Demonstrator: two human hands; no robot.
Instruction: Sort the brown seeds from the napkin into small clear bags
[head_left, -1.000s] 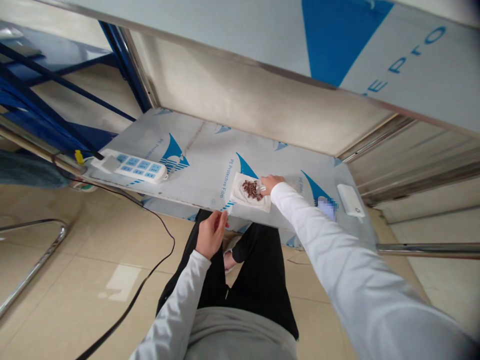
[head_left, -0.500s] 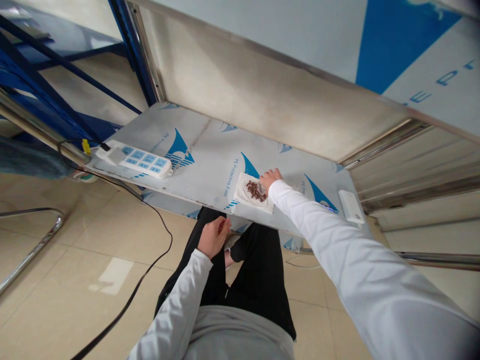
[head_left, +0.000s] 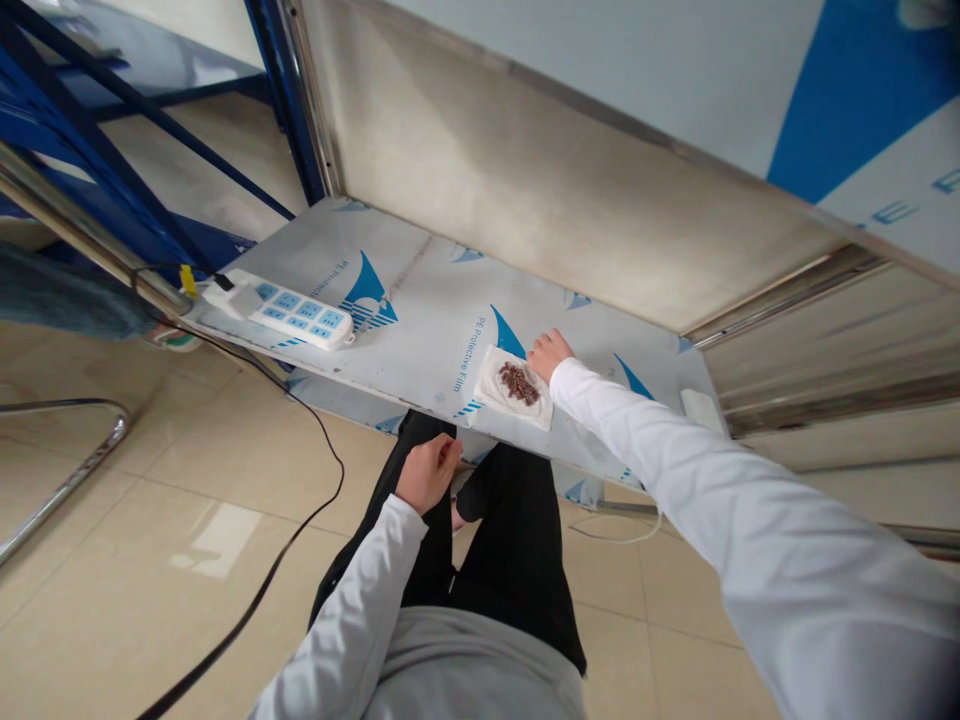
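A white tissue (head_left: 491,392) lies flat near the front edge of the metal shelf, with a small heap of thin brown pieces (head_left: 519,384) on it. Their exact kind is too small to tell. My right hand (head_left: 550,353) is at the tissue's far right corner, fingers bent and pointing down; whatever is under the fingertips is hidden. Over my lap, just in front of the shelf edge, my left hand (head_left: 428,473) is loosely closed, thumb against the curled fingers. Its inside is hidden from view.
A white power strip (head_left: 304,315) with a plug in it sits on the shelf's left part. Its black cable (head_left: 334,490) hangs to the tiled floor. A white box-like object (head_left: 703,410) lies at the right end. An upper shelf (head_left: 637,70) overhangs. Someone's leg (head_left: 71,300) shows at left.
The view has shifted slightly. My right hand has drawn back a little from the brown pieces toward the tissue's far right corner, uncovering more of them. My left hand stays in place.
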